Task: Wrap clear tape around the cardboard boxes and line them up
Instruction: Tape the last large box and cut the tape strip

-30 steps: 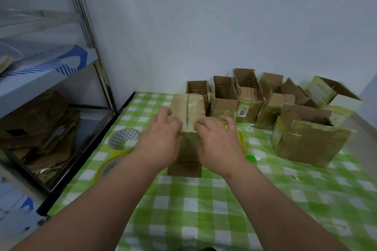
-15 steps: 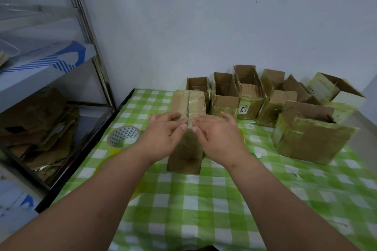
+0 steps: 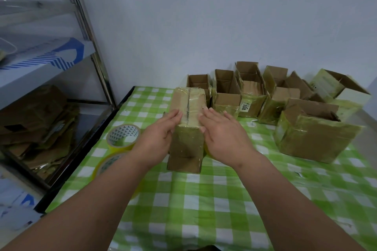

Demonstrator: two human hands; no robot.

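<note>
at the far left stands a metal shelf rack (image 3: pixel 89 50), its lower tier holding a heap of flattened cardboard (image 3: pixel 38 126). on the table (image 3: pixel 204 199), which is covered by a green checked cloth, two tape rolls lie near the left edge: an upper roll (image 3: pixel 123 136) and a lower roll (image 3: pixel 109 164) partly hidden by the left forearm. the left hand (image 3: pixel 158 138) rests flat against the left side of the closed box (image 3: pixel 188 126), fingers straight and together, fingertips reaching onto the top panel. the closed box stands at the table centre, its top seam shut and its surface glossy with clear tape. the right hand (image 3: pixel 221 134) mirrors the left on the right side, fingers straight and pressed against the box; neither hand pinches anything. both hands appear to be smoothing tape down or steadying the box. behind and to the right, a row of open boxes (image 3: pixel 246 95) lines the wall, their lower parts wrapped in tape, flaps up. a larger open box (image 3: pixel 312 134) sits in front of the row's right end, just beside it. judged progress: several boxes are already wrapped and roughly lined up; the closed box looks nearly finished. remaining: place it in the row and straighten the row, since the boxes at the right end sit unevenly.
</note>
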